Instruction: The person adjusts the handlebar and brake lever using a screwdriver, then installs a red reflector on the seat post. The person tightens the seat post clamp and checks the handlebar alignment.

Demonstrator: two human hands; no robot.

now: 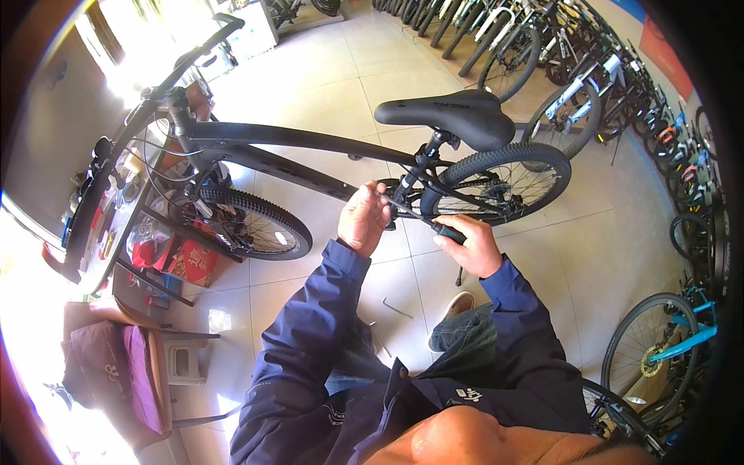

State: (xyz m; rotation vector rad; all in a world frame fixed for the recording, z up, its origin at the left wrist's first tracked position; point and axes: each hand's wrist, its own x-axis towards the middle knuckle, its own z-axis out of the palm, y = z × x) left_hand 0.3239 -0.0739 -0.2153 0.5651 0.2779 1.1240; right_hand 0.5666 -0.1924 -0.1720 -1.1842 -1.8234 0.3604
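My right hand [474, 245] is closed round the dark handle of a screwdriver [447, 232], its thin shaft pointing up and to the left. The shaft's tip meets the fingertips of my left hand [361, 220], which are pinched together; anything small between them is hidden. Just beyond both hands stands a black bicycle [267, 136], its handlebar to the left and its rear wheel [555, 161] to the right. The black saddle [446, 114] lies above my right hand. My hands overlap the frame near the cranks, and I cannot tell whether they touch it.
An L-shaped hex key [397, 308] lies on the tiled floor by my shoe [459, 304]. A cluttered workbench and a red box [190, 262] are at the left, near a chair with a purple cloth [142, 380]. Rows of bicycles line the right side, including a turquoise one [686, 342].
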